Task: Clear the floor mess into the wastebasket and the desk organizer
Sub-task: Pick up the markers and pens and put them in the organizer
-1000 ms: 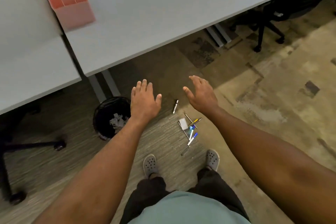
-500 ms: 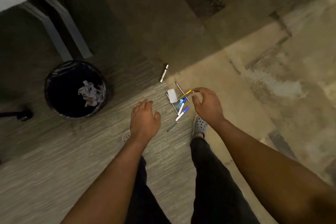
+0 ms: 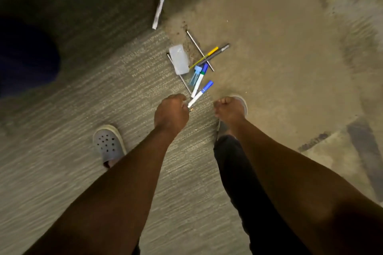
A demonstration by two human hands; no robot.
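Pinching blue-capped marker [image 3: 200,94], left hand [image 3: 171,114], right hand [image 3: 229,108] curled

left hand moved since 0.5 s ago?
Yes. The left hand has closed in on the pen pile: it was left of the blue-capped marker, apart from it; now its grip is at that marker's lower end.
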